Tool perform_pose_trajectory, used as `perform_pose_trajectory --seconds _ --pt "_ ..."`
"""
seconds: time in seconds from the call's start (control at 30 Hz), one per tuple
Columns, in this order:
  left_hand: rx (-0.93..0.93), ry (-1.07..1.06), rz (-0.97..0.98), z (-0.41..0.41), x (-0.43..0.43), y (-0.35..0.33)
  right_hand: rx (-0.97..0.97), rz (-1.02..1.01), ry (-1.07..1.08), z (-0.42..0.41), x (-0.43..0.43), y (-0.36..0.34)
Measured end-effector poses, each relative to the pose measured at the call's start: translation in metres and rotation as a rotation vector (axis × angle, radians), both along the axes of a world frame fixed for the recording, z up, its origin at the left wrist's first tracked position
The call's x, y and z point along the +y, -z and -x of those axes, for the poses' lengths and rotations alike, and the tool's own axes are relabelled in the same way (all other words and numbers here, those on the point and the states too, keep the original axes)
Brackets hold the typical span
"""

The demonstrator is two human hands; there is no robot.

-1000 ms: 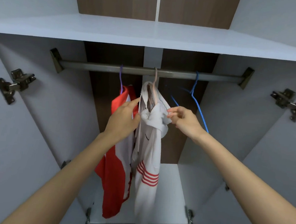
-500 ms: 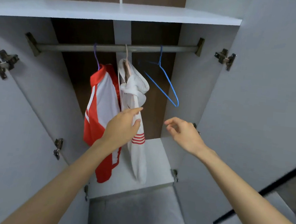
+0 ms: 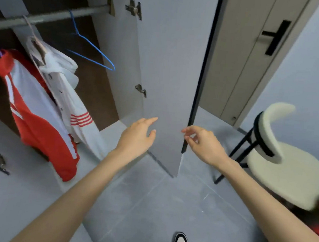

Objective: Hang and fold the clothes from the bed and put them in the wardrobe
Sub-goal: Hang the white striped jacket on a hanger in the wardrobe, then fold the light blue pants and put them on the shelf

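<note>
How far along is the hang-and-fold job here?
Done: a red jacket and a white striped top hang on the rail. In hand: nothing; left hand and right hand are empty. Left: one blue hanger is bare; the bed is out of view.

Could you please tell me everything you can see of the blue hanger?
The blue hanger is thin and looks like coated wire, with a hook, a sloping arm and a bottom bar showing. It is bare, with no garment on it. Its hook sits over the rail, right of the white jacket and apart from it. It hangs askew. Nothing else touches it.
</note>
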State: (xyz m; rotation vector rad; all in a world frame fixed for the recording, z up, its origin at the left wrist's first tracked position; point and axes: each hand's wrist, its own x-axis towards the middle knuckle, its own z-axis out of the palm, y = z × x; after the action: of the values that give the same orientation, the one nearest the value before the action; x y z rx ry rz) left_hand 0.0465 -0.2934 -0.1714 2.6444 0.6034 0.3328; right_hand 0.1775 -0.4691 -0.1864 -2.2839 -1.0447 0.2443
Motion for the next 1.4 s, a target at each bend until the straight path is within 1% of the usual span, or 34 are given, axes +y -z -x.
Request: perform_pose_trajectory --seconds 0.17,0.37,0.57,0.73,0.83,1.0,1.27,1.4 --pt "0.027 0.24 0.066 -0.05 -0.09 0.009 0.04 -0.005 0.241 -0.005 -0.114 0.014" --pt "0.076 0.532 0.057 -0.111 -0.207 0.024 0.081 -0.018 0.534 -0.011 -0.247 0.03" --pt "0.126 0.718 0.118 -0.175 -0.323 0.043 0.119 -0.023 0.758 -0.027 -0.369 0.053" --pt "0.202 0.801 0.137 -0.23 -0.417 0.064 0.153 0.022 0.862 -0.059 -0.464 0.085" --pt "0.256 0.853 0.133 -0.263 -0.473 0.078 0.175 0.014 0.911 -0.078 -0.517 0.1" --pt "0.307 0.892 0.124 -0.316 -0.546 0.1 0.232 0.035 0.982 -0.113 -0.594 0.12" --pt "0.38 0.956 0.153 -0.395 -0.629 0.154 0.331 0.058 1.132 -0.17 -0.663 0.16" --pt "0.439 0.994 0.204 -0.443 -0.661 0.185 0.33 0.136 1.126 -0.212 -0.682 0.185"
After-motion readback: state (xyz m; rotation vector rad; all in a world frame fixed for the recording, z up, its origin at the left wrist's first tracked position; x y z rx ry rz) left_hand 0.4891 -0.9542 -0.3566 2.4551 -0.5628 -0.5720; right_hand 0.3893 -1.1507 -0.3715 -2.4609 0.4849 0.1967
